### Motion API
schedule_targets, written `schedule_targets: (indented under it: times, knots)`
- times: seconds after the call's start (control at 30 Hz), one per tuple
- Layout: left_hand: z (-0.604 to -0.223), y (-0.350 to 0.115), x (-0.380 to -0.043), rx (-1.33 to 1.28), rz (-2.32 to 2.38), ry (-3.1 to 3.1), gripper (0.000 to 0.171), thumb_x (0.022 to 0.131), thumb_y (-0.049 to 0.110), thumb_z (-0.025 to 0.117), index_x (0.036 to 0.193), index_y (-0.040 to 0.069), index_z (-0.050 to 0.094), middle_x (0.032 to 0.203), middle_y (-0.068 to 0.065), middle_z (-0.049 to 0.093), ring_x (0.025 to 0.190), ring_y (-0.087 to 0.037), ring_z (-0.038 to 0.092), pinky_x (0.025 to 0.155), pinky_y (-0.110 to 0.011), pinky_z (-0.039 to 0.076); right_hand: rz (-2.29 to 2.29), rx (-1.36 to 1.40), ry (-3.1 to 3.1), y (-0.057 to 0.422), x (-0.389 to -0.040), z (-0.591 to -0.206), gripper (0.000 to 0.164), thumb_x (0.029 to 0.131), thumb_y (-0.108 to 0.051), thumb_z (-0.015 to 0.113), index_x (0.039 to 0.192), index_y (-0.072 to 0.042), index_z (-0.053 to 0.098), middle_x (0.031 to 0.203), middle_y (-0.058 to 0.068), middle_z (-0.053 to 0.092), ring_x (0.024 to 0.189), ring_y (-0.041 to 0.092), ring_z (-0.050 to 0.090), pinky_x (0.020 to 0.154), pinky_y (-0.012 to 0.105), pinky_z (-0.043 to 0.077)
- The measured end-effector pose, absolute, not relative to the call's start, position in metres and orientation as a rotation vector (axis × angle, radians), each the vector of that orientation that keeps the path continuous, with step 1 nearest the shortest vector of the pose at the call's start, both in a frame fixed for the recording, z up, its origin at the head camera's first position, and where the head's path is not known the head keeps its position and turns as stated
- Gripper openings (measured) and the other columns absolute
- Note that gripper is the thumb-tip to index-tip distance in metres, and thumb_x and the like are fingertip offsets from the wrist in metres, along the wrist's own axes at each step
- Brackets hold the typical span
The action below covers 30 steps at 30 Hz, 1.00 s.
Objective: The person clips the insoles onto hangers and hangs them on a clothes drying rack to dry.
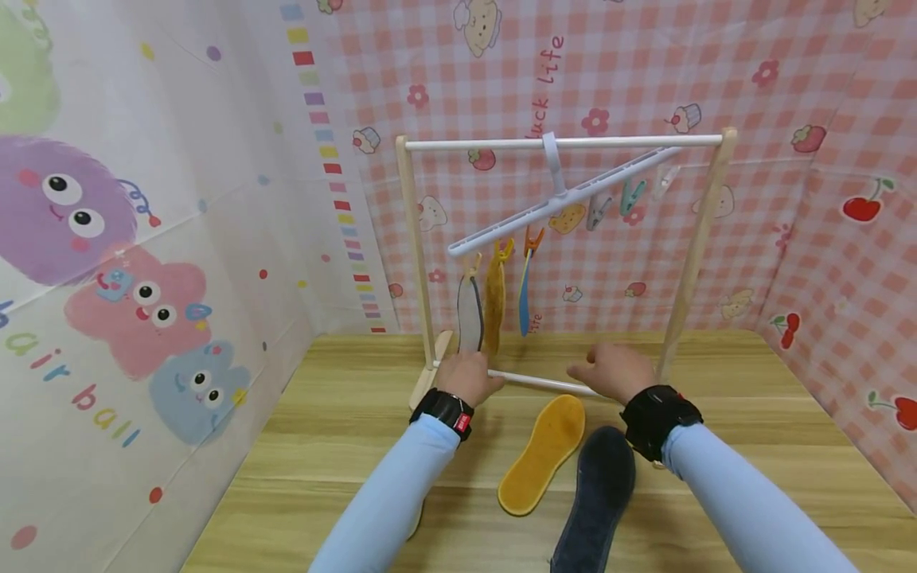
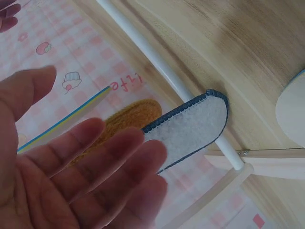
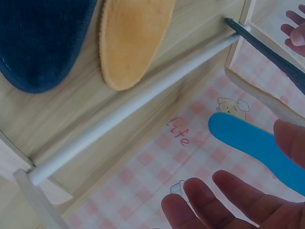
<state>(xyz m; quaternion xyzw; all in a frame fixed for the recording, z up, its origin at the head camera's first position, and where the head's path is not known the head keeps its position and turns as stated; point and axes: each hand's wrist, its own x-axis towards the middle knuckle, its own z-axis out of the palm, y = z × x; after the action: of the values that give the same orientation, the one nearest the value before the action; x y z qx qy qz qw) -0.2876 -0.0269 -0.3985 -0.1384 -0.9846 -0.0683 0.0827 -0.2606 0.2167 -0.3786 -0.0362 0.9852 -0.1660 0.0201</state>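
Observation:
My left hand (image 1: pixel 467 377) is by the lower end of a white insole with a dark edge (image 1: pixel 469 314), its fingers loosely bent and holding nothing in the left wrist view. A mustard insole (image 1: pixel 494 302) and a blue insole (image 1: pixel 524 298) hang beside it. All three dangle from clothespins on a white hanger (image 1: pixel 509 227), which tilts down to the left. My right hand (image 1: pixel 618 371) hovers near the rack's right post, fingers spread apart and empty. On the tabletop below lie a yellow insole (image 1: pixel 543 454) and a navy insole (image 1: pixel 600 493).
A wooden rack (image 1: pixel 691 263) with a white top rail (image 1: pixel 473 145) and a low crossbar (image 1: pixel 537 382) carries the hanger. A grey clothespin (image 1: pixel 598 211), a green clothespin (image 1: pixel 632 197) and a whitish clothespin (image 1: pixel 666 181) hang without insoles. Another pale insole (image 2: pixel 293 112) is mostly hidden behind my left arm.

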Motion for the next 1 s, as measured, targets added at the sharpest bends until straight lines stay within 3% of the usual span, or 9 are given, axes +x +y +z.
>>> schedule_targets:
  times: [0.13, 0.33, 0.57, 0.83, 1.0]
  knots:
    - [-0.4, -0.028, -0.284, -0.411, -0.215, -2.988, 0.043, 0.084, 0.049, 0.074, 0.065, 0.012, 0.064, 0.064, -0.004, 0.06, 0.06, -0.02, 0.062, 0.048, -0.036, 0.047, -0.497, -0.123, 3.048, 0.22, -0.251, -0.386, 0.061, 0.093, -0.049, 0.061, 0.121, 0.005, 0.066, 0.118, 0.024, 0.066, 0.101, 0.042, 0.064, 0.086, 0.058, 0.047]
    - [-0.405, -0.029, -0.278, -0.411, -0.198, -2.983, 0.041, 0.082, 0.052, 0.075, 0.086, 0.012, 0.073, 0.074, -0.006, 0.067, 0.065, -0.021, 0.065, 0.051, -0.038, 0.049, -0.529, -0.092, 3.052, 0.222, -0.238, -0.394, 0.058, 0.092, -0.046, 0.066, 0.115, 0.007, 0.067, 0.11, 0.025, 0.068, 0.091, 0.04, 0.065, 0.078, 0.056, 0.051]
    - [-0.413, -0.037, -0.273, -0.452, -0.165, -2.989, 0.05, 0.082, 0.054, 0.074, 0.057, 0.015, 0.056, 0.055, 0.002, 0.049, 0.049, -0.014, 0.05, 0.045, -0.032, 0.04, -0.53, -0.071, 3.033, 0.224, -0.227, -0.407, 0.058, 0.092, -0.047, 0.065, 0.116, 0.005, 0.068, 0.108, 0.022, 0.068, 0.09, 0.037, 0.066, 0.079, 0.056, 0.05]
    - [-0.42, -0.043, -0.267, -0.487, -0.143, -3.019, 0.047, 0.081, 0.054, 0.075, 0.062, 0.013, 0.059, 0.057, -0.001, 0.051, 0.052, -0.017, 0.052, 0.047, -0.034, 0.041, -0.516, -0.033, 3.063, 0.222, -0.212, -0.415, 0.055, 0.089, -0.042, 0.07, 0.117, 0.006, 0.067, 0.108, 0.024, 0.068, 0.091, 0.039, 0.066, 0.074, 0.054, 0.052]
    - [-0.421, -0.046, -0.265, -0.492, -0.232, -3.06, 0.042, 0.081, 0.051, 0.076, 0.074, 0.011, 0.066, 0.062, -0.002, 0.056, 0.055, -0.019, 0.055, 0.049, -0.035, 0.043, -0.472, -0.018, 3.062, 0.223, -0.205, -0.416, 0.056, 0.088, -0.043, 0.07, 0.117, 0.005, 0.067, 0.11, 0.025, 0.067, 0.095, 0.042, 0.064, 0.078, 0.056, 0.051]
